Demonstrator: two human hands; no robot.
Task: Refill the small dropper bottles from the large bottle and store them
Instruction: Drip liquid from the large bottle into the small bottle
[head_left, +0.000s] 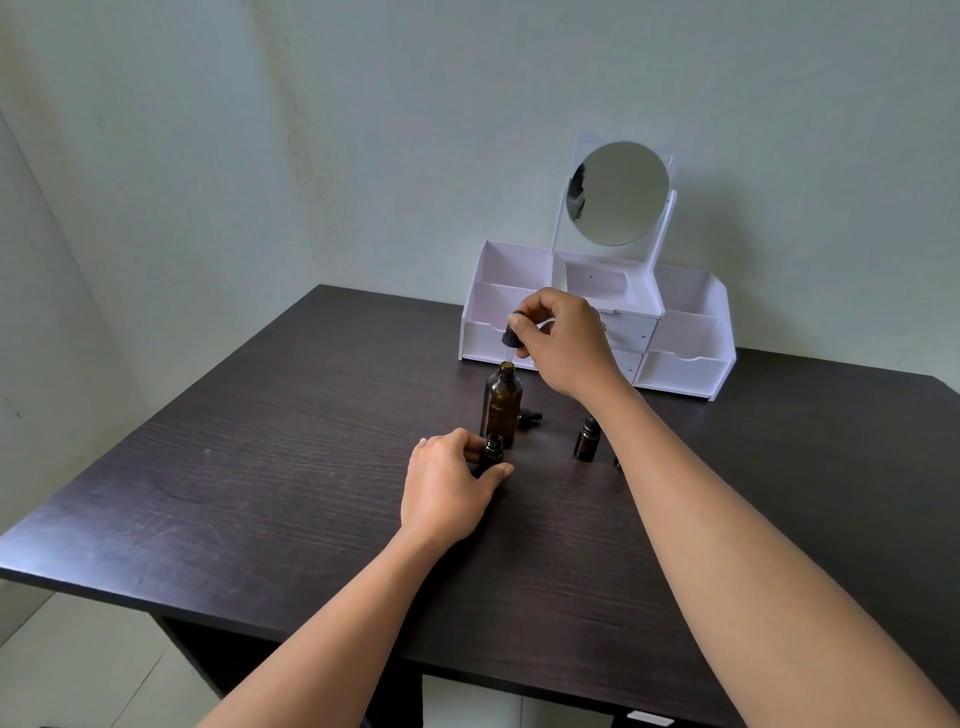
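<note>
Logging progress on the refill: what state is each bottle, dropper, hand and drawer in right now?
Large bottle: upright, uncapped.
Dropper: pinched by right hand, tip at the large bottle's mouth.
Small bottle: upright, uncapped, gripped by left hand.
Second small bottle: upright, capped.
Loose dropper cap: lying behind the large bottle.
Organizer drawers: shut.

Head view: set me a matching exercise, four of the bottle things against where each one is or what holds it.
Things:
1. large bottle
2. dropper
3. open small bottle
4. capped small bottle

States:
A. gripped by the left hand
B. standing untouched on the table
C. pinched by the right hand
D. uncapped, with the dropper's tip at its mouth

Pairs: 1-D, 2-C, 3-A, 4-B.
</note>
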